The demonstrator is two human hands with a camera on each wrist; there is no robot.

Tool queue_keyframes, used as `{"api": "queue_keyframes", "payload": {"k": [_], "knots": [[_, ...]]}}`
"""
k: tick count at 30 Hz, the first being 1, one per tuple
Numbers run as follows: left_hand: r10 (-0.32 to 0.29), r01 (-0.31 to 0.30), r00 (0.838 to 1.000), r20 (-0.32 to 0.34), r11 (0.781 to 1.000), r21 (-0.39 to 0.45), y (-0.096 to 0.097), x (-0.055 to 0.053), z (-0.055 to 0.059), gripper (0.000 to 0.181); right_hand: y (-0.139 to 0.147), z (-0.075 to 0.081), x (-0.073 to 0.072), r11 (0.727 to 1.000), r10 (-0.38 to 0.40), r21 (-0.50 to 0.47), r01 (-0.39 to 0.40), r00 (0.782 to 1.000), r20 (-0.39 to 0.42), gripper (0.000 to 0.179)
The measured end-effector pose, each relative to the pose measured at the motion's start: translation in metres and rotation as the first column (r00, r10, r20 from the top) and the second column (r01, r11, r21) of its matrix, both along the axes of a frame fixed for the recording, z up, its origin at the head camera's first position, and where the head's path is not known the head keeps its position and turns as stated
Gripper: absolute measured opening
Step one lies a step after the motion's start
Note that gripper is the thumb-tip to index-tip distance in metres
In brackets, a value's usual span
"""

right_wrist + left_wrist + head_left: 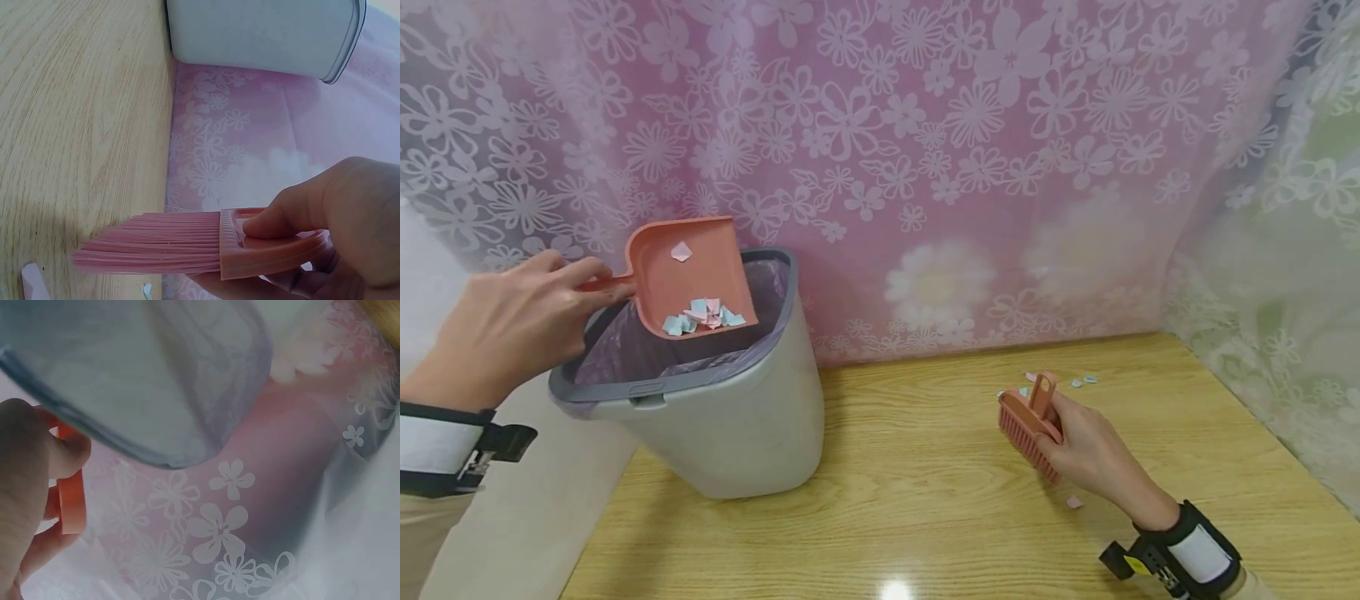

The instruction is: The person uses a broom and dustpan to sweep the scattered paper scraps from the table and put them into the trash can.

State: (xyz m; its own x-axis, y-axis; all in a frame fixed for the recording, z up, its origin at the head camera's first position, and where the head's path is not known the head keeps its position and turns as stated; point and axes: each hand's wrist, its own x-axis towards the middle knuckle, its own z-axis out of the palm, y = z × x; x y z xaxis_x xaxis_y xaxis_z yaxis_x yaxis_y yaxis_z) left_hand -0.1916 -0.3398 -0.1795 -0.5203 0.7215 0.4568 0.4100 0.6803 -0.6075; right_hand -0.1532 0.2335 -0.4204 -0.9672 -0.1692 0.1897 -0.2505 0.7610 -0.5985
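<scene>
My left hand (523, 321) grips the handle of an orange dustpan (688, 267), which is tilted over the mouth of a trash can (752, 433). Pink and blue paper scraps (703, 317) lie along the pan's lower edge, with one more scrap higher up. In the left wrist view the hand (37, 481) pinches the orange handle (72, 500). My right hand (1093, 446) holds a small orange brush (1026, 425) above the table. Its pink bristles (156, 244) point toward the tabletop in the right wrist view, where the thumb presses on the brush head.
A purple bag lines the trash can's grey rim (793, 292). A few paper scraps (1084, 381) lie on the wooden table (910, 467) behind the brush, and a pink scrap (1074, 502) lies in front. A pink floral curtain (880, 167) hangs behind.
</scene>
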Motion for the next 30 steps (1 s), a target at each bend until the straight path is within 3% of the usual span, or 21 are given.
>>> {"api": "queue_keyframes", "payload": {"k": [7, 23, 30], "knots": [[0.015, -0.017, 0.999, -0.042, 0.999, -0.039, 0.0013, -0.0007, -0.001, 0.055, 0.0001, 0.0006, 0.0004, 1.0, -0.003, 0.001, 0.003, 1.0, 0.0, 0.033], [0.0, -0.003, 0.999, -0.051, 0.998, -0.067, 0.0043, 0.0027, -0.0018, 0.063, 0.0003, 0.0019, 0.0009, 1.0, -0.009, 0.001, 0.009, 1.0, 0.004, 0.031], [-0.033, 0.019, 0.993, -0.115, 0.993, -0.12, 0.01, 0.0008, -0.0031, 0.056, 0.0006, 0.0016, 0.0004, 1.0, -0.009, -0.002, 0.009, 1.0, 0.004, 0.031]]}}
